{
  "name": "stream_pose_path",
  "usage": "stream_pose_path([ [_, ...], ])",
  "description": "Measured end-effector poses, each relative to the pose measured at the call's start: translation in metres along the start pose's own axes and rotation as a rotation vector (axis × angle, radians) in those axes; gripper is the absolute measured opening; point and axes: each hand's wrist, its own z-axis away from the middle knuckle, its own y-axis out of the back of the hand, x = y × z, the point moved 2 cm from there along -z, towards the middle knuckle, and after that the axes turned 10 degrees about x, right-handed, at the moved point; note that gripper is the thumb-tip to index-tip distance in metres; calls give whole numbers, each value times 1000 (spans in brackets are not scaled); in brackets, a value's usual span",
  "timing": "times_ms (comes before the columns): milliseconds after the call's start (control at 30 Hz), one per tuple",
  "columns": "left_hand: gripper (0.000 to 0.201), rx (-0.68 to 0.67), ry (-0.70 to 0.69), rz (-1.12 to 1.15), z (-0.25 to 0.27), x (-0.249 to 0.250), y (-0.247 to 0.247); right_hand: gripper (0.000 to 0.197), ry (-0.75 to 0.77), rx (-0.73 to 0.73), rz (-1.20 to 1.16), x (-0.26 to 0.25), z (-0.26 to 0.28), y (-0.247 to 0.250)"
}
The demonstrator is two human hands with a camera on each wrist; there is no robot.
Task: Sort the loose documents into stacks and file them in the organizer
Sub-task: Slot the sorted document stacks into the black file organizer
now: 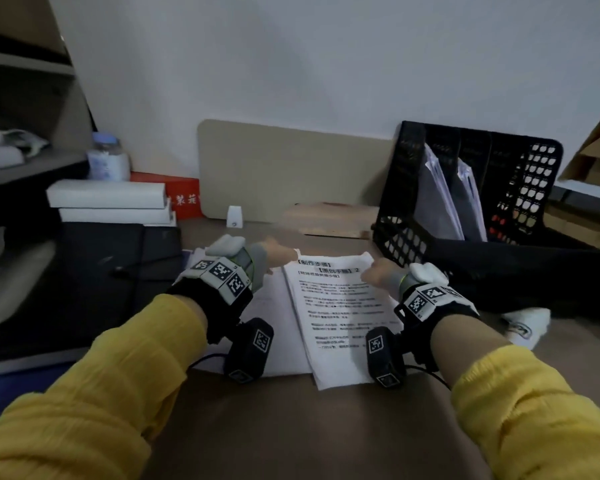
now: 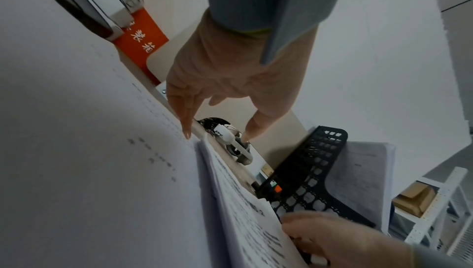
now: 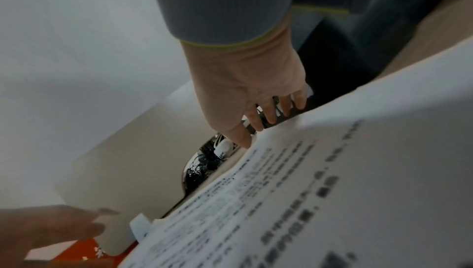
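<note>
Your printed white paper sheets [image 1: 333, 317] lie on the brown bench [image 1: 291, 427] between your wrists, overlapping a second white pile [image 1: 274, 306] on the left. Your left hand [image 1: 274, 252] and right hand [image 1: 376, 273] rest at the far corners, fingers straight and relaxed, each grip closed on nothing. Paper this thin is light, floppy and slides easily, so take it by both side edges. The black perforated plastic organizer [image 1: 465, 188] stands far right.

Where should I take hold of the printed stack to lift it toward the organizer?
Grip the printed stack by its two long side edges near the far corners, one hand from each side. It lies flat, its far right corner curls up, and the left hand and right hand already flank it.
</note>
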Motion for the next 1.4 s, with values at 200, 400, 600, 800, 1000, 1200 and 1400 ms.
stream_pose_path([
  [200,23,-14,78,108,-6,-9,-13,57,-14,4,-6,0,-2,-6],
  [400,80,-56,117,343,-26,-27,-25,53,15,26,-137,-14,14,0],
  [600,41,-42,47,408,-6,-17,-13,48,-13,54,-312,-12,17,0],
  [800,30,83,-183,623,13,9,8,61,-100,115,-701,-5,23,13],
  [1000,12,247,-329,760,29,30,32,19,106,307,-965,-16,44,54],
  [1200,17,352,-438,914,51,53,54,21,249,556,-1143,-38,79,98],
  [1400,29,338,-423,971,46,47,49,14,335,543,-1156,-48,96,100],
])
